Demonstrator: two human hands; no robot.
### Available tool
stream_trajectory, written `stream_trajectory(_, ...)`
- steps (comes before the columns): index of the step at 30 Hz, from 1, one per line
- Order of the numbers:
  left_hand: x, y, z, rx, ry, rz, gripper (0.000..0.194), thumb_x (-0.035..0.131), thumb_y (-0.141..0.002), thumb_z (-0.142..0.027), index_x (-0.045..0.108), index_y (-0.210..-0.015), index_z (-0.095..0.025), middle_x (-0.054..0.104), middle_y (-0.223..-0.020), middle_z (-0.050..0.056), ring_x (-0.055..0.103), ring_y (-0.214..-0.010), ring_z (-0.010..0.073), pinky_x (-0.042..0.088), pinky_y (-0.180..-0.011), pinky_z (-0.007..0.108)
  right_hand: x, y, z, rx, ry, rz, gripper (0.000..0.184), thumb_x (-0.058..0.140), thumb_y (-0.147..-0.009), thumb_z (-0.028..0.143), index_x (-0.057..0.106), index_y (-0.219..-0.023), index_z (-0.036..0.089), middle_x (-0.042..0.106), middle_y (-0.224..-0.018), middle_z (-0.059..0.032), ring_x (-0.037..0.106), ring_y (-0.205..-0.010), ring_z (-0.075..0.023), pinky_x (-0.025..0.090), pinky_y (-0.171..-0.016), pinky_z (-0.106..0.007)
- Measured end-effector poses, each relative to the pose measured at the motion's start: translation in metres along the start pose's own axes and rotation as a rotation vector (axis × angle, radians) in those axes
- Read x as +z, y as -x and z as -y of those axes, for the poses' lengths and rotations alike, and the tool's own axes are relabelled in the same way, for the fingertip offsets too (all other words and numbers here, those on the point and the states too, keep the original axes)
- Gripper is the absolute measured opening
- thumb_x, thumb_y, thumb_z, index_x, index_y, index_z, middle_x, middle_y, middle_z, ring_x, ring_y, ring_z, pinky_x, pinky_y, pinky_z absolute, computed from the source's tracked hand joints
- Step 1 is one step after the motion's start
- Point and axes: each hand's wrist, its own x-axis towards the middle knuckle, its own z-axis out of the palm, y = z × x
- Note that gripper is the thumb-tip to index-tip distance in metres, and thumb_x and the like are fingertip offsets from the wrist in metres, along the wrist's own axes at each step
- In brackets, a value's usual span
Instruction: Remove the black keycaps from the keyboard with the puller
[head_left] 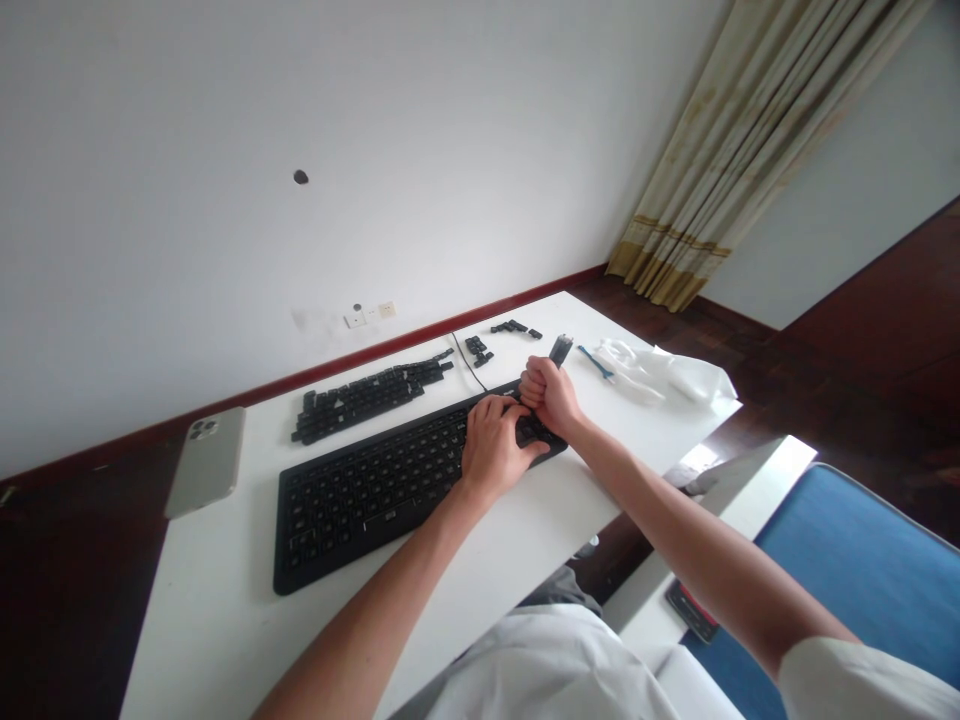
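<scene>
A black keyboard (pixel 367 500) lies across the white table, with most of its keycaps off and rows of bare switches showing. My left hand (pixel 496 440) rests on the keyboard's right part, open, its thumb spread away from the fingers. Just beyond it, my right hand (pixel 551 392) is closed in a fist over the keyboard's far right end. Out of the top of that fist sticks the dark grey end of a small tool (pixel 561 347); its lower part is hidden by my hand and its kind cannot be made out.
Removed black keycaps (pixel 367 398) lie in rows behind the keyboard, with smaller groups of keycaps (pixel 478 350) farther right. A cable (pixel 466 362) runs off the back. A phone (pixel 206 460) lies at the left edge. A blue stick-like tool (pixel 595 362) lies beside white plastic bags (pixel 667 375).
</scene>
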Motion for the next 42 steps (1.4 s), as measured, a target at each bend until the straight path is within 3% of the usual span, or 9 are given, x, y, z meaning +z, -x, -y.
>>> stream_trajectory(9,0.002,0.002,0.000,0.014,0.001,-0.042,0.057,0.097,-0.073,-0.029,0.061,-0.116,-0.022,0.068,-0.115,0.009,0.063,-0.120,0.0333,0.049,-0.110,0.051,-0.005,0.001,0.001,0.077,0.089,0.144,0.055,0.073,-0.086,0.040,0.028,-0.059,0.024,0.023,-0.051,0.0085,0.016,-0.046,-0.0065,0.014,-0.039,-0.022)
stream_trajectory(13,0.002,0.003,0.001,0.033,-0.025,-0.041,0.051,0.094,-0.078,-0.032,0.060,-0.114,-0.023,0.068,-0.117,0.009,0.062,-0.122,0.0337,0.048,-0.110,0.050,-0.014,0.009,0.000,0.058,0.171,0.280,0.050,0.075,-0.084,0.041,0.036,-0.057,0.023,0.027,-0.053,0.0073,0.018,-0.047,-0.0065,0.012,-0.042,-0.023)
stream_trajectory(17,0.000,0.003,0.001,0.018,-0.044,-0.030,0.033,0.084,-0.088,-0.031,0.060,-0.109,-0.023,0.067,-0.119,0.010,0.061,-0.121,0.0324,0.049,-0.108,0.049,-0.026,0.015,-0.005,-0.059,0.291,0.389,0.052,0.075,-0.086,0.045,0.042,-0.052,0.022,0.030,-0.051,0.0049,0.025,-0.049,-0.0089,0.017,-0.047,-0.026)
stream_trajectory(20,-0.001,0.003,0.001,0.019,-0.061,-0.021,0.023,0.076,-0.093,-0.023,0.062,-0.110,-0.022,0.066,-0.122,0.011,0.060,-0.122,0.0317,0.048,-0.109,0.049,-0.028,0.017,-0.006,-0.094,0.291,0.377,0.049,0.075,-0.083,0.045,0.045,-0.051,0.022,0.032,-0.050,0.0038,0.026,-0.049,-0.0101,0.019,-0.048,-0.027)
stream_trajectory(25,0.001,0.002,0.003,0.010,-0.029,-0.033,0.019,0.077,-0.091,-0.019,0.067,-0.107,-0.023,0.067,-0.124,0.010,0.060,-0.124,0.0309,0.047,-0.110,0.047,-0.016,0.016,-0.002,-0.076,0.157,0.279,0.036,0.066,-0.085,0.041,0.050,-0.059,0.022,0.037,-0.052,0.0030,0.027,-0.049,-0.0107,0.022,-0.047,-0.026)
stream_trajectory(29,0.002,0.001,0.003,-0.012,-0.004,-0.038,0.018,0.079,-0.090,-0.019,0.068,-0.104,-0.023,0.068,-0.123,0.009,0.060,-0.122,0.0299,0.047,-0.109,0.046,-0.015,0.015,-0.002,-0.047,0.152,0.247,0.036,0.063,-0.087,0.042,0.048,-0.061,0.023,0.031,-0.051,0.0054,0.022,-0.047,-0.0100,0.016,-0.046,-0.027)
stream_trajectory(36,-0.004,0.000,0.000,-0.042,-0.044,-0.002,0.013,0.076,-0.092,-0.024,0.065,-0.099,-0.022,0.070,-0.111,0.007,0.062,-0.116,0.0291,0.049,-0.103,0.043,-0.039,0.021,-0.006,-0.162,0.510,0.522,0.043,0.070,-0.089,0.042,0.050,-0.057,0.021,0.039,-0.053,0.0025,0.030,-0.052,-0.0118,0.018,-0.052,-0.032)
stream_trajectory(42,-0.004,0.001,0.001,-0.018,-0.040,-0.005,0.017,0.069,-0.095,-0.019,0.071,-0.112,-0.024,0.069,-0.118,0.007,0.060,-0.120,0.0282,0.047,-0.108,0.044,-0.033,0.022,-0.013,-0.240,0.224,0.317,0.040,0.064,-0.090,0.043,0.053,-0.057,0.023,0.031,-0.049,0.0042,0.025,-0.046,-0.0124,0.016,-0.050,-0.033)
